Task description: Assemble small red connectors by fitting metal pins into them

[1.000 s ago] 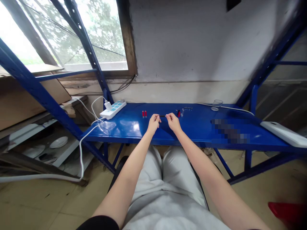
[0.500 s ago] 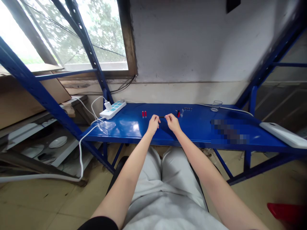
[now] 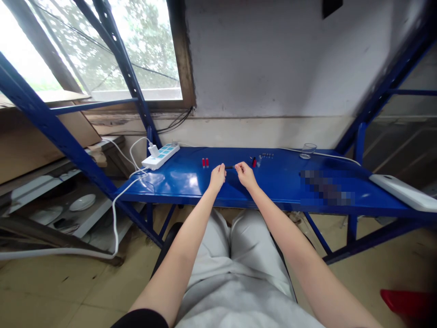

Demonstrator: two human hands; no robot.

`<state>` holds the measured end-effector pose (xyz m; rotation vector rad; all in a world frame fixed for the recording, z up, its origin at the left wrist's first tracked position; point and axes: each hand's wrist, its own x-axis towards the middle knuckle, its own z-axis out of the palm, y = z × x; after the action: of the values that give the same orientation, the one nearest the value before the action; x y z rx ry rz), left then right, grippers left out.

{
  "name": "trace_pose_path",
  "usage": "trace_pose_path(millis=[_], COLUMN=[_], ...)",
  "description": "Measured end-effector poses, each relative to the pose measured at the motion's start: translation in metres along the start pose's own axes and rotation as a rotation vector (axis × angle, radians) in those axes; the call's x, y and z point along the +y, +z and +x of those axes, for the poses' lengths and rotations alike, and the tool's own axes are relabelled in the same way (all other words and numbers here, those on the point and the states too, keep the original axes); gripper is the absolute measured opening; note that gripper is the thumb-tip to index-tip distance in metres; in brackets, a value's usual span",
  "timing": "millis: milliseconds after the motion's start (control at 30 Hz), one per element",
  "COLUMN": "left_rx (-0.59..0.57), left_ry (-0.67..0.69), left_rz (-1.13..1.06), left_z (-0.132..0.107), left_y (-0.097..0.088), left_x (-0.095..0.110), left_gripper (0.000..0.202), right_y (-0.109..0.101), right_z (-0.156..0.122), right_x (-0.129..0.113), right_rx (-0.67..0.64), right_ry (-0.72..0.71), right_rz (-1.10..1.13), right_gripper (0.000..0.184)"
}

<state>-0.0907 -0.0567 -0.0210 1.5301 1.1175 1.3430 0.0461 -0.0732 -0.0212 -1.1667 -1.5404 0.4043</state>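
Note:
Above the blue table (image 3: 232, 189), a thin dark stick-like piece (image 3: 230, 167) spans the gap between my two hands. My left hand (image 3: 217, 176) is closed on its left end, and my right hand (image 3: 245, 174) pinches the right end, where a lighter tip seems to show. It is too small to tell its exact kind. Left of my hands stand two small red tubes (image 3: 205, 162) with pale bottoms. Just beyond my right hand are a small red and black tube (image 3: 254, 162) and a clear little tube (image 3: 259, 161). Several tiny metallic pieces (image 3: 267, 155) lie behind them.
A white power strip (image 3: 160, 156) with a plug and cable lies at the table's left end. Toward the right are a clear glass cup (image 3: 307, 151), a blurred-out dark item (image 3: 326, 187) and a white flat box-like object (image 3: 403, 191). Blue posts rise at both ends.
My left hand has shifted slightly left and its fingers have turned, so more of the dark piece shows between the hands. My right hand stays nearly in place.

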Motion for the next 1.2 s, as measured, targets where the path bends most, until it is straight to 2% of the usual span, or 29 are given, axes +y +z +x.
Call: trace_pose_path(millis=[267,533,733,967,1200], left_rx=[0.048,0.064,0.053,0.06,0.181], left_ry=[0.008,-0.02,-0.029,-0.023,0.024], left_rz=[-0.001,-0.038,-0.051,-0.033,-0.055], left_z=[-0.0018,0.001,0.0018,0.0024,0.0024], left_y=[-0.002,0.0,0.0005,0.0004,-0.0019], left_x=[0.0022,0.0006,0.0,-0.002,-0.0027], left_gripper=[0.049,0.033,0.023,0.022,0.032], right_y=[0.0005,-0.0006,0.0024,0.0029,-0.0002], right_z=[0.0002,-0.0003,0.0017,0.0017,0.0005], right_x=[0.0001,-0.0017,0.0029,0.0041,0.0008], right_rx=[0.015,0.047,-0.01,-0.06,0.008], right_ry=[-0.004,-0.013,0.012,0.011,-0.017], right_rz=[0.017,0.052,0.13,0.125,0.121], right_gripper=[0.032,0.031,0.028,0.031,0.03])
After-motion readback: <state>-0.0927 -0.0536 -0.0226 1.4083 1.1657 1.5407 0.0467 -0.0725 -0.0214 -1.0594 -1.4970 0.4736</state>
